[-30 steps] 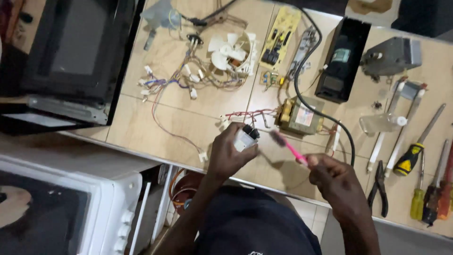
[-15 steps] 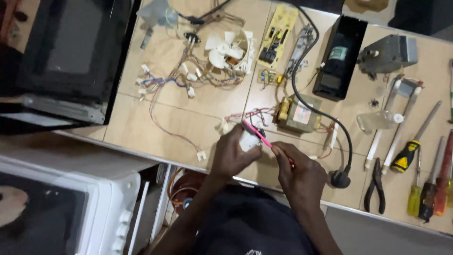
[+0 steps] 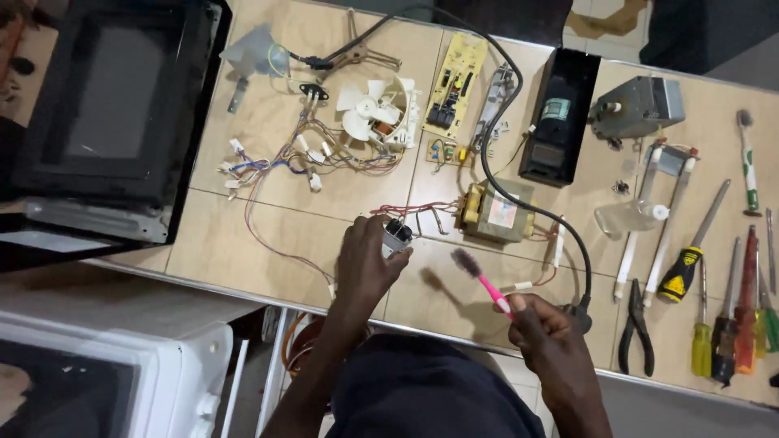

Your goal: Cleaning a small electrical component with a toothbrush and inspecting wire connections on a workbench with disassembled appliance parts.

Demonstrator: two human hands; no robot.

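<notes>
Capacitor [image 3: 396, 237], a small grey canister with red leads, sits near the front edge of the tiled bench, clamped in the fingers of the left hand [image 3: 367, 264], which closes round its near side. Off to the right the right hand [image 3: 545, 328] is fisted on the pink handle of a small brush [image 3: 479, 276]; its dark bristle head hangs in the air just right of the canister, apart from it. Red wires run from the part rightward to the transformer [image 3: 489, 212], which lies just beyond the brush. A black power cord [image 3: 531, 209] loops down past the transformer to a plug by the right wrist. In my judgement the chief risk is a bare terminal: a finger sliding over the top of the canister could meet stored charge. A hard brush stroke could also tug the thin leads loose, or knock the part over the near edge. Farther right lie pliers [image 3: 635, 324] and a row of screwdrivers [image 3: 734, 312]; far left stands the microwave housing [image 3: 105, 113].
</notes>
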